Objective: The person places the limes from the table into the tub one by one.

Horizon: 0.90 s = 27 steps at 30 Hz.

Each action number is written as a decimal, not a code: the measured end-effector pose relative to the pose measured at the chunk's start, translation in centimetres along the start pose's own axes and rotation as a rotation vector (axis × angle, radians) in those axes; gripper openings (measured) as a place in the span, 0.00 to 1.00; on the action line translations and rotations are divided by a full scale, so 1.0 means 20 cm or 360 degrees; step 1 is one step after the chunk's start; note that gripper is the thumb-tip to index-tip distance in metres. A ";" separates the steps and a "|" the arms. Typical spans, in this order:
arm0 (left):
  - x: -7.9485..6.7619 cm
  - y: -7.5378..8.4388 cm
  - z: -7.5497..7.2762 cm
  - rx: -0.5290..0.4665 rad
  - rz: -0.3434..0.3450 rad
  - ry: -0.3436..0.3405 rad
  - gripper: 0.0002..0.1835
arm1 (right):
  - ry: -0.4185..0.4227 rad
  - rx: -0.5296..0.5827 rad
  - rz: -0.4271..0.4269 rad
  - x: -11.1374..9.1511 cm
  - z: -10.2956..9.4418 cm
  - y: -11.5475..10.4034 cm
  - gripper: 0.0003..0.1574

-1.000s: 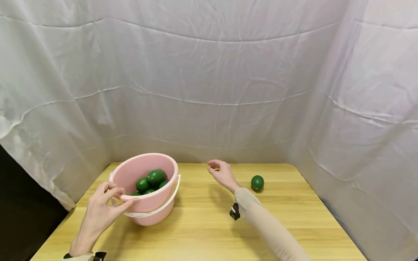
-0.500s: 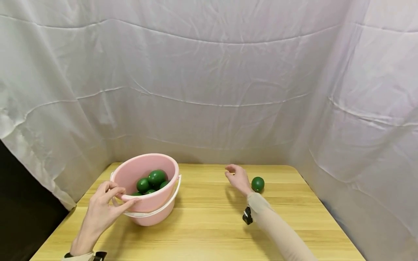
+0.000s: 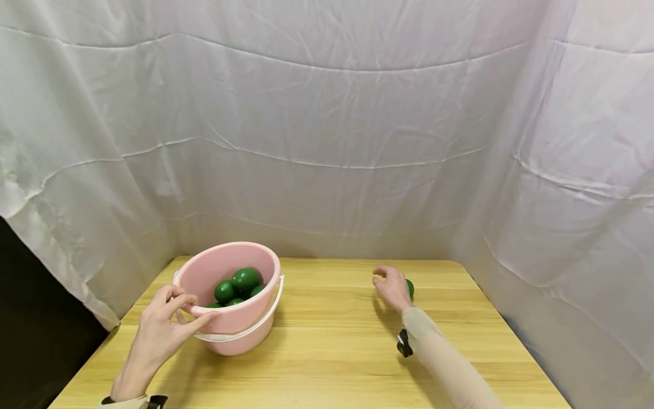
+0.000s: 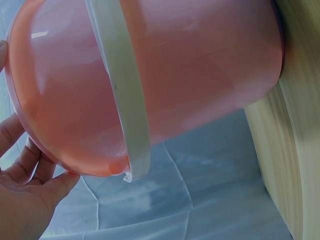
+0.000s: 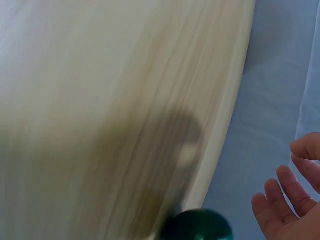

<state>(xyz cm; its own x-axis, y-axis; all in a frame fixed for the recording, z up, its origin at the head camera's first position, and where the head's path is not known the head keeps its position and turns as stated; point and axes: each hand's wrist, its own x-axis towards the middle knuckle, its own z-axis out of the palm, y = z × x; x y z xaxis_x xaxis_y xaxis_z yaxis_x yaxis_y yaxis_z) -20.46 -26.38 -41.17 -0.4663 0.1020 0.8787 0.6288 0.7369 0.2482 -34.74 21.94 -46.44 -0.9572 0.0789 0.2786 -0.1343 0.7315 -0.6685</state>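
Observation:
A pink bucket (image 3: pixel 232 321) with a white handle (image 3: pixel 280 287) stands at the left of the wooden table. Several dark green, smooth, round fruits (image 3: pixel 247 279) lie inside it. My left hand (image 3: pixel 150 335) pinches the bucket's near-left rim between thumb and fingers; the left wrist view shows the bucket's wall (image 4: pixel 200 55) and the thumb against the rim. At the right, my right hand (image 3: pixel 392 287) hovers over the table with bent fingers apart and nothing between them. Just behind it, partly hidden, sits a single green fruit (image 3: pixel 411 289), also seen in the right wrist view (image 5: pixel 197 227).
The table (image 3: pixel 332 363) ends at a rounded far edge. Pale grey cloth (image 3: pixel 327 170) hangs behind it and along both sides. A dark area (image 3: pixel 36 335) shows at the lower left, beyond the cloth.
My right hand has moved right, away from the bucket and over to the single fruit, and now partly covers it in the head view. The left hand and bucket stay put.

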 end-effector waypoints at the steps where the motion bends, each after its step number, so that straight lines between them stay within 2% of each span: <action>1: 0.00 0.00 0.00 0.0004 0.0000 -0.0001 0.21 | 0.0010 -0.0019 0.0005 0.00 -0.01 0.02 0.18; 12: 0.00 0.00 0.00 -0.0001 -0.0001 -0.0004 0.21 | 0.0175 -0.0134 0.0148 0.01 -0.08 0.19 0.21; 20: 0.00 0.00 0.00 -0.0008 -0.0002 -0.0008 0.21 | 0.0129 -0.0100 0.0302 -0.01 -0.09 0.25 0.37; 27: 0.00 0.00 0.00 0.0004 -0.0009 -0.0009 0.21 | 0.0047 0.0013 0.0418 -0.02 -0.08 0.27 0.44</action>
<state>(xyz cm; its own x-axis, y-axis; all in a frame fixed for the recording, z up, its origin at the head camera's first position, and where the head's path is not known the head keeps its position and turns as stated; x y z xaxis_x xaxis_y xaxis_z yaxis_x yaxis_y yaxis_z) -20.52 -26.35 -41.23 -0.4732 0.1019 0.8750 0.6249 0.7390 0.2519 -34.69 27.03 -49.02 -0.9515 0.2853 0.1146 0.1157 0.6776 -0.7263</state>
